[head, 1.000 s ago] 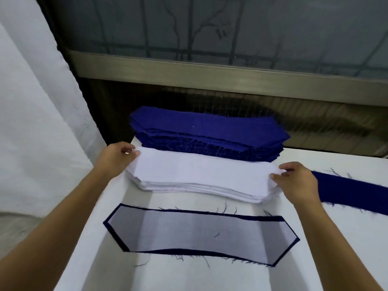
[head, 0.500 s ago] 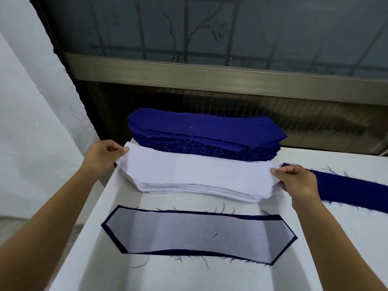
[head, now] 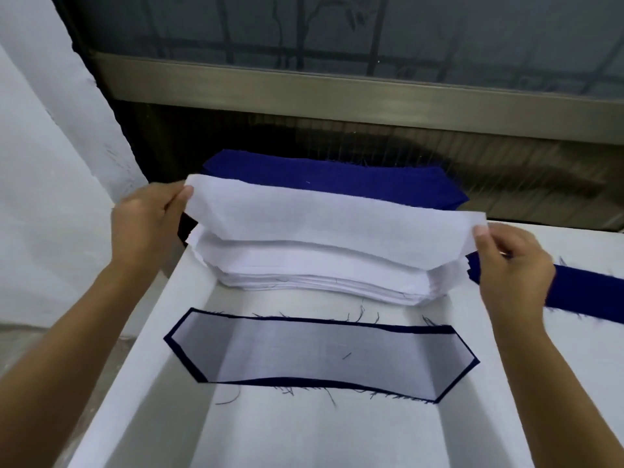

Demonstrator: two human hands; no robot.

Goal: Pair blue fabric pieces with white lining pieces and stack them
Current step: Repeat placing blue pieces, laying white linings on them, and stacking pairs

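A white lining piece (head: pixel 334 221) hangs lifted above the stack of white lining pieces (head: pixel 320 275). My left hand (head: pixel 145 224) pinches its left end and my right hand (head: pixel 513 265) pinches its right end. Behind it lies a stack of blue fabric pieces (head: pixel 337 177), partly hidden by the raised lining. Nearer to me a paired piece (head: pixel 320 354) lies flat on the white table (head: pixel 304 430): a white lining on a blue piece, with a blue border showing all round.
A separate blue fabric strip (head: pixel 587 295) lies on the table to the right, behind my right hand. The table's left edge (head: pixel 135 359) drops off to the floor. A metal-framed window (head: pixel 337 82) runs along the back.
Both hands have lifted the top lining piece up off the white stack; before, they held its ends down at the stack.
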